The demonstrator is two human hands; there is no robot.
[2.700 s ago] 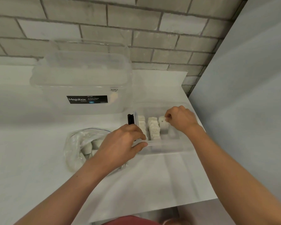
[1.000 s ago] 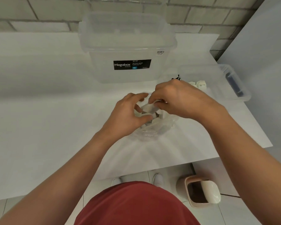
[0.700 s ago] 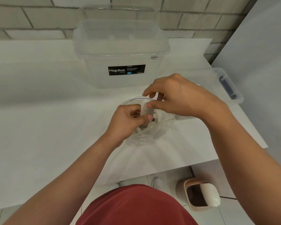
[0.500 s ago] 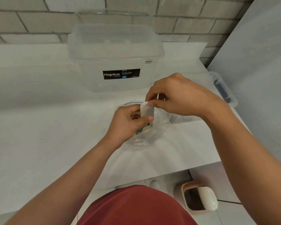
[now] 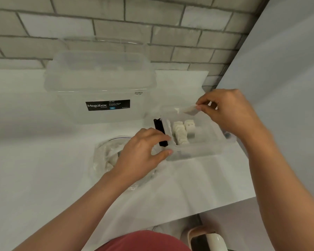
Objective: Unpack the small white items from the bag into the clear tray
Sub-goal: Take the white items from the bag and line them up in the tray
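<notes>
Right hand (image 5: pixel 230 113): raised over the far right part of the clear tray (image 5: pixel 194 153), thumb and fingertips pinching one small white item (image 5: pixel 190 109), which is held in the air above the tray's interior and not touching it. Left hand (image 5: pixel 143 153): at the tray's near-left corner, fingers curled, thumb against the front wall and forefinger against the left end, gripping the corner. Tray contents: white items in rows (image 5: pixel 181 131), stood on edge against the left half; the right half shows bare floor. Black clip (image 5: pixel 159 131): on the tray's left end, just beside the left forefinger. Bag (image 5: pixel 107 156): clear plastic, lying open directly left of the tray and touching or nearly touching it, partly under the left wrist, with more white pieces inside. Storage box (image 5: pixel 101 87): large, clear, lidded, labelled "Megabox", behind and left of the tray. Counter (image 5: pixel 43 178): white, carrying the tray, bag and box. Brick wall (image 5: pixel 152 24): behind the tray. Bin (image 5: pixel 207 240): on the floor, below the counter edge nearest the tray.
</notes>
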